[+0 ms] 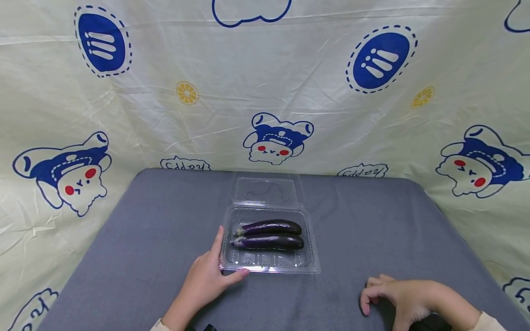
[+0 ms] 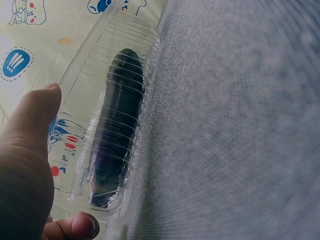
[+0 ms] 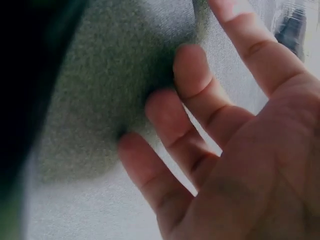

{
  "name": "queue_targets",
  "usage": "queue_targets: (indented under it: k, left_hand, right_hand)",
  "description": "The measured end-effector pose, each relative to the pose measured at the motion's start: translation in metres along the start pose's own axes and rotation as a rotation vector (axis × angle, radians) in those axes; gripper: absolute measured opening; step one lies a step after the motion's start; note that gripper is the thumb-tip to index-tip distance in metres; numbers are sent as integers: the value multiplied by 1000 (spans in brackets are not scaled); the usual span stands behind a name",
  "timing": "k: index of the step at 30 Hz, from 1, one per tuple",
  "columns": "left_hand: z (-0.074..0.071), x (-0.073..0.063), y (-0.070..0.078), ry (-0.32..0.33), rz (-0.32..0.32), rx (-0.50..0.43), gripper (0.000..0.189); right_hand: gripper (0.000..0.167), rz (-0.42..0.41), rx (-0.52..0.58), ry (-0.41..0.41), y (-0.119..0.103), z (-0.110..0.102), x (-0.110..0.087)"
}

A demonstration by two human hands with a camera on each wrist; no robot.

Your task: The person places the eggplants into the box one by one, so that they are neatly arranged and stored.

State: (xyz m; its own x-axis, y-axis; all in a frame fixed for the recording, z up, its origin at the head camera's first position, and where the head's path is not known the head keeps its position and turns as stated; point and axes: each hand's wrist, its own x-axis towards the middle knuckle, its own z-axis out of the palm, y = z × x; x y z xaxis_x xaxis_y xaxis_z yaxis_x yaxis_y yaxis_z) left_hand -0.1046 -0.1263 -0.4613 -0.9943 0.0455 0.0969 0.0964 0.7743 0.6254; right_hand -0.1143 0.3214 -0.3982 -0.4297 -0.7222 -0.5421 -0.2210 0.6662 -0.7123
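Observation:
Two dark purple eggplants lie side by side in a clear plastic clamshell container (image 1: 269,267), the far eggplant (image 1: 273,226) just behind the near eggplant (image 1: 269,242). The container's lid (image 1: 267,189) is folded back away from me. My left hand (image 1: 204,281) holds the near left corner, its thumb along the front rim and a finger stretched up the left side. Through the ribbed wall one eggplant shows in the left wrist view. Off to the right, my right hand (image 1: 407,298) rests on the cloth with loosely bent fingers and nothing in them.
A grey cloth (image 1: 165,220) covers the table. Behind and beside it hangs a pale sheet (image 1: 290,69) printed with blue cartoon figures. A small dark object (image 1: 210,328) shows at the bottom edge near the left wrist.

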Motion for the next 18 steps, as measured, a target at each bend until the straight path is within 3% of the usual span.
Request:
queue_targets:
  k: [9, 18]
  left_hand:
    - [-1, 0, 1, 0, 4, 5, 124]
    - [-1, 0, 1, -3, -7, 5, 124]
  right_hand:
    - [47, 12, 3, 27, 2, 0, -7]
    - [47, 103, 16, -5, 9, -2, -16]
